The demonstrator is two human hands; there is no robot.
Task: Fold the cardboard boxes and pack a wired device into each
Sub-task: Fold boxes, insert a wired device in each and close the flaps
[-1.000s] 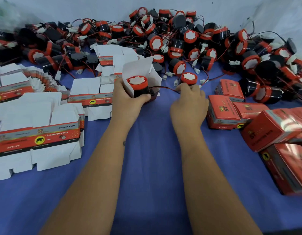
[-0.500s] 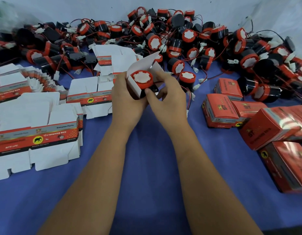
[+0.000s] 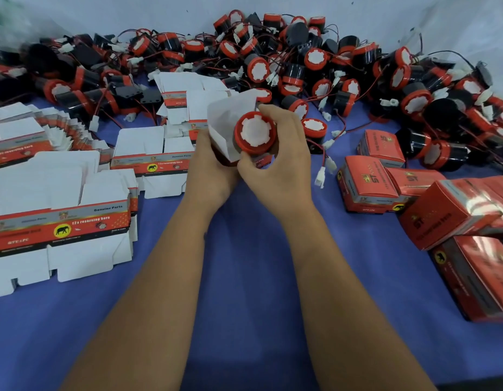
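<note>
Horn point(image 3: 255, 133) in box point(image 3: 229, 119), between both grips.

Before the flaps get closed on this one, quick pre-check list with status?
1. Box held: left hand grips the open box. ok.
2. Device seated: the horn has its red face proud of the opening. not ok.
3. Right hand on the horn, fingers curled round its rim. ok.
4. Wire and plug tucked inside: hidden by the hands. cannot tell.
5. Top flap free, standing up behind the horn. ok.
6. Room to set it down by the finished boxes: bare blue cloth in front. ok.
</note>
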